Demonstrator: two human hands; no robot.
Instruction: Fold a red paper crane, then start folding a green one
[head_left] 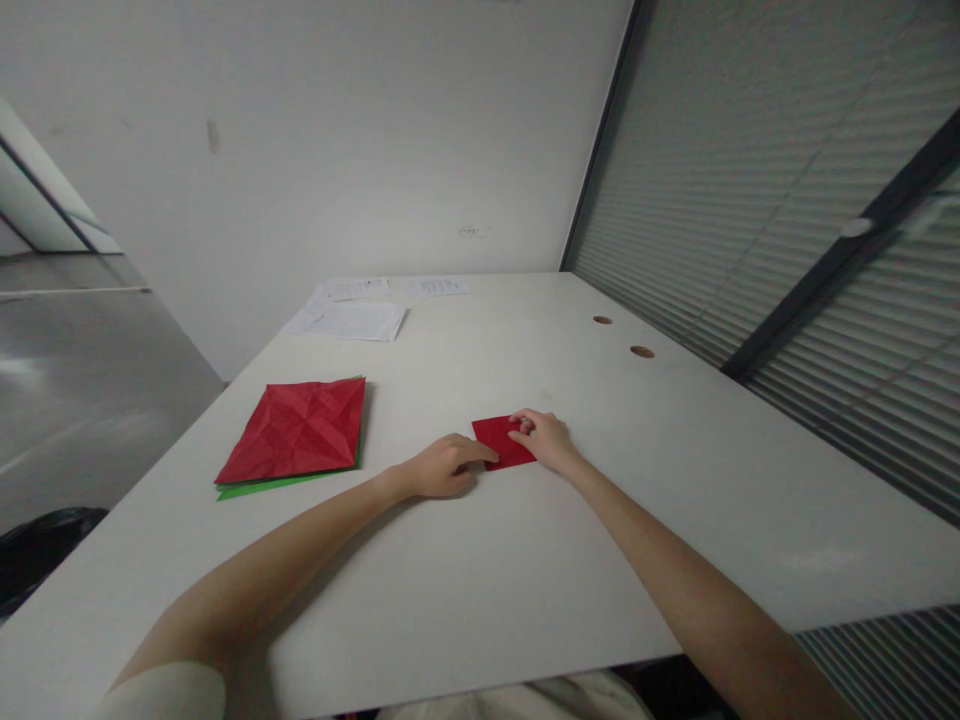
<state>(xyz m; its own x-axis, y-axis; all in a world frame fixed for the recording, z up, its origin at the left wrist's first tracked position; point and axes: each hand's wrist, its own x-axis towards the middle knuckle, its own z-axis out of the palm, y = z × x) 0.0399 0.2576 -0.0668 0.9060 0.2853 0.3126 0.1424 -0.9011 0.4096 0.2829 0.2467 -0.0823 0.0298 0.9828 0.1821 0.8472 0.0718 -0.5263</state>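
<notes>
A small folded sheet of red paper [501, 432] lies flat on the white table in front of me. My left hand [448, 465] rests at its lower left, the index finger stretched out and touching the paper near its edge. From the right, my right hand [544, 437] reaches over the paper and covers its right part. Its fingers are bent, with the thumb apart from the fingertips, and I see nothing between them. Whether those fingertips press on the paper is too small to tell.
Left of my hands lies a stack of creased red paper [307, 430] on green paper [247, 490]. Printed sheets [352, 320] lie at the table's far left. Two round holes [642, 352] pierce the table [480, 580] near the blinds [720, 200]. A black bag [45, 550] stands at the left.
</notes>
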